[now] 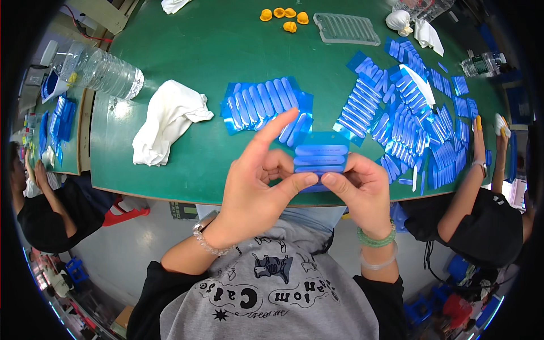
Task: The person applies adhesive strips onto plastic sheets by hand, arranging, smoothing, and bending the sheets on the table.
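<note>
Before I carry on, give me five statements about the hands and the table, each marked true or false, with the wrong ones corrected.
1. The left hand and right hand both hold a blue ribbed sheet. True.
2. The left forefinger presses on that sheet. False: it is raised away from it.
3. Five yellow caps lie toward the far side of the green table. True.
4. The clear ribbed tray is between the hands. False: it lies on the table, beyond them.
5. A large white cloth lies left of the left hand. True.
</note>
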Available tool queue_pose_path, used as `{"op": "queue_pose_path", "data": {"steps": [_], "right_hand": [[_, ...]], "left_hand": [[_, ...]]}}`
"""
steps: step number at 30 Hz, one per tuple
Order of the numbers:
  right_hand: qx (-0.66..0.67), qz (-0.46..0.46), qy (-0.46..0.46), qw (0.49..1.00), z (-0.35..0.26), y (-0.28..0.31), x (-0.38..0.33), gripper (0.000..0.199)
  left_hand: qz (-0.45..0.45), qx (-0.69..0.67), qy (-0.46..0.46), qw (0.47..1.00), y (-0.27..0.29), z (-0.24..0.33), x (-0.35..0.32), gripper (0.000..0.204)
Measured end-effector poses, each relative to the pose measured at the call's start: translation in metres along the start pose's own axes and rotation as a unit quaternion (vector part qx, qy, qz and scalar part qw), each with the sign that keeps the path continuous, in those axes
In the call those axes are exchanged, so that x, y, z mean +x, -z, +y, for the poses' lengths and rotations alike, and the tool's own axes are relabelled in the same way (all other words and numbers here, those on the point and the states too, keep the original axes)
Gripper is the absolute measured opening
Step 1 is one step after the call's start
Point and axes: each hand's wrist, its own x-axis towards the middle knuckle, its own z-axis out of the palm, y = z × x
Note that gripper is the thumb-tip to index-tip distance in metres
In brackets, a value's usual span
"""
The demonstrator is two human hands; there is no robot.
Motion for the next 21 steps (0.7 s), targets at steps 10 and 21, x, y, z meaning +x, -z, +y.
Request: {"op": "queue_pose_path", "data": {"steps": [10,21], "right_hand": [[-0.002,0.039,-0.022,0.999,-0.001,-0.024,0.005,0.022],[-0.058,-0.025,0.028,0.998,-0.001,-0.036,0.014,0.011]], "left_hand": [[0.075,0.021,-0.062,0.995,0.013,-0.001,-0.006,0.05],[0.04,0.118,-0.033,0.992,0.034,0.013,-0.014,0.008]]}}
